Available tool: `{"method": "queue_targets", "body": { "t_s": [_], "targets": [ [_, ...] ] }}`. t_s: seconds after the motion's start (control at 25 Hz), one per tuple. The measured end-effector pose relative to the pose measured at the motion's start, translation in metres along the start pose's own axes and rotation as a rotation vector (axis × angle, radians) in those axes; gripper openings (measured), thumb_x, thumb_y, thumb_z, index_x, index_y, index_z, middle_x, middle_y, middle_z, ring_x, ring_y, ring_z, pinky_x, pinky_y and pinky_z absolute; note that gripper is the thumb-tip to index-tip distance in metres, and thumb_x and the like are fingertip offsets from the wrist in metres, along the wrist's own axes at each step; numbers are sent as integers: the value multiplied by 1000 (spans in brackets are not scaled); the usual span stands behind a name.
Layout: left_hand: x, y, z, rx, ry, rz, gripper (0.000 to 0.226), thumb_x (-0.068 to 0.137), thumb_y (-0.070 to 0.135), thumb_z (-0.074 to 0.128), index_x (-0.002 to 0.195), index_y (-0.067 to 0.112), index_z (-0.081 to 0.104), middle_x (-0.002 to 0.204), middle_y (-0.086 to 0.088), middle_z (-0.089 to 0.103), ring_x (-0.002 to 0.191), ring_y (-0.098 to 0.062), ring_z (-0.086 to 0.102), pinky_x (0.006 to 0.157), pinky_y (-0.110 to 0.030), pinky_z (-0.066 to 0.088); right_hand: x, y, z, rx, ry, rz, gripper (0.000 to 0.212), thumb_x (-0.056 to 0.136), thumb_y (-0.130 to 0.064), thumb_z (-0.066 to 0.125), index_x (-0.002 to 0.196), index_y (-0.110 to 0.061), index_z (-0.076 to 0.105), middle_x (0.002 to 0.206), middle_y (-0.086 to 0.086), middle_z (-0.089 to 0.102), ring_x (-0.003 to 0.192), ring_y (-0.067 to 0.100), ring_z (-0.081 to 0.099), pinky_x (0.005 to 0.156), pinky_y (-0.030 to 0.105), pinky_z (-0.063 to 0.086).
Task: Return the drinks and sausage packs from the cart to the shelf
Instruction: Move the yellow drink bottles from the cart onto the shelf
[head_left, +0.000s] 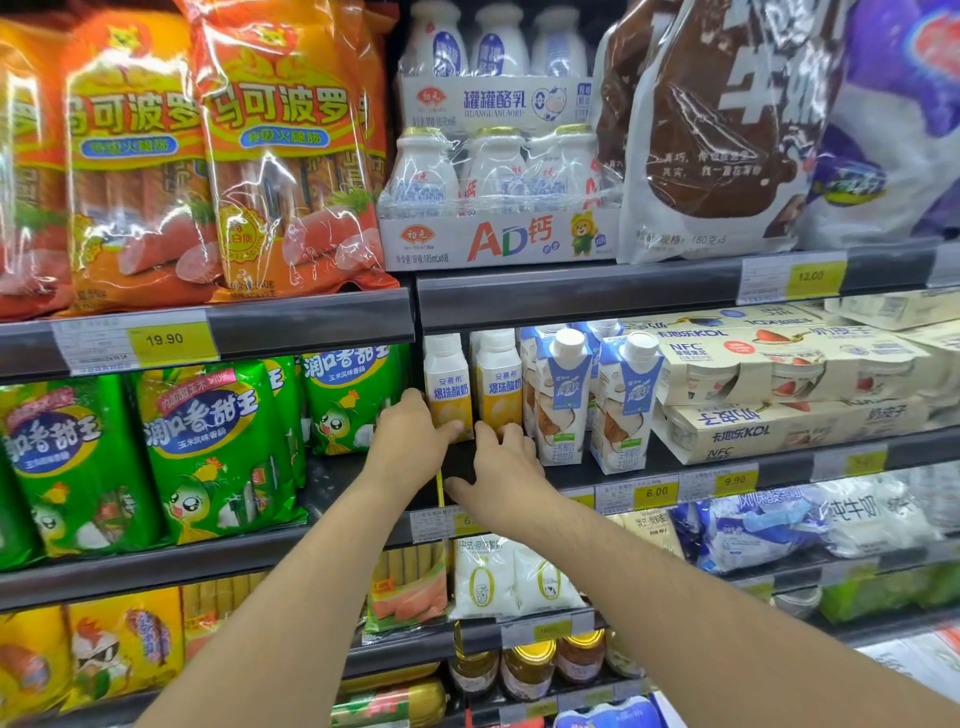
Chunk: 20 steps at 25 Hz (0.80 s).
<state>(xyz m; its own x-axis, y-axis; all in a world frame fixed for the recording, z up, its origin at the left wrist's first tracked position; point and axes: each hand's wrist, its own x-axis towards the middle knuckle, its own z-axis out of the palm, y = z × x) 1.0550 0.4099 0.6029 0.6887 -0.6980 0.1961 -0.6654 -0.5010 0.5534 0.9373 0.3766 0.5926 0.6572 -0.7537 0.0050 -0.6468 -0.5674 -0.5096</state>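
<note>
Left drink: I am looking at a small yellow-and-white yoghurt bottle (448, 387) with a white cap, blue characters across its white upper half and a yellow lower half.
Right drink: I am seeing a matching second yellow bottle (498, 387) just beside it, at its 3 o'clock.
Axis: both are standing upright, long axis vertical, caps pointing to 12 o'clock, labels facing me.
Place: they are sitting on the middle shelf (571, 475), near its left end, with blue-and-white cartons (563, 395) just beside them at 3 o'clock and green sausage packs (208, 447) across the divider at 9 o'clock.
Left hand (410, 441): I am seeing it wrapping the base of the left bottle, thumb lying across the front and fingers curling round the far side.
Right hand (501, 475): it is reaching to the foot of the second bottle, fingers touching its lower front and thumb spread low; I cannot tell whether it is gripping.
Above: orange sausage packs (280, 156) are standing at 11 o'clock.
</note>
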Motion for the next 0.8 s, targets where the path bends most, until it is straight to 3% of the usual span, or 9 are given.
{"method": "queue_targets", "body": {
  "t_s": [0.12,0.24,0.36,0.48,0.68,0.8],
  "targets": [
    [-18,-1,-15,7,-70,30,49,90,38,65,127,7,53,120,-13,66,112,-30,61,90,-37,50,-8,5,-12,-50,-8,-35,65,93,-45,57,145,-13,35,144,14,35,136,32,32,112,45,34],
    [-43,16,-34,202,-192,53,46,93,45,58,127,13,54,123,-9,63,111,-28,59,94,-42,50,-31,16,-36,-75,-2,-141,52,95,-44,55,135,-11,51,132,12,51,122,30,48,101,45,46],
    [-69,62,-40,418,-276,229,47,96,46,53,128,12,53,126,-9,61,113,-27,58,93,-37,48,-65,48,-68,-116,66,-172,41,96,-43,52,119,-11,63,115,10,64,106,28,60,88,42,53],
    [-88,120,-14,531,-328,406,53,96,48,50,132,9,49,129,-12,57,117,-29,54,97,-40,47,-100,113,-112,-254,150,-83,42,96,-47,50,112,-10,62,109,10,63,106,30,59,86,40,50],
    [-144,243,88,643,-424,636,69,95,59,42,141,7,38,140,-16,46,128,-36,45,105,-50,41,-190,276,-194,-456,206,203,69,93,-60,45,145,-14,39,144,13,45,132,32,42,104,43,39],
    [-189,307,147,709,-412,733,81,93,64,40,153,13,21,157,-16,28,144,-36,27,115,-54,26,-256,358,-225,-506,221,346,81,89,-66,46,151,-15,29,155,18,30,143,35,27,114,47,31]
  ]
}}
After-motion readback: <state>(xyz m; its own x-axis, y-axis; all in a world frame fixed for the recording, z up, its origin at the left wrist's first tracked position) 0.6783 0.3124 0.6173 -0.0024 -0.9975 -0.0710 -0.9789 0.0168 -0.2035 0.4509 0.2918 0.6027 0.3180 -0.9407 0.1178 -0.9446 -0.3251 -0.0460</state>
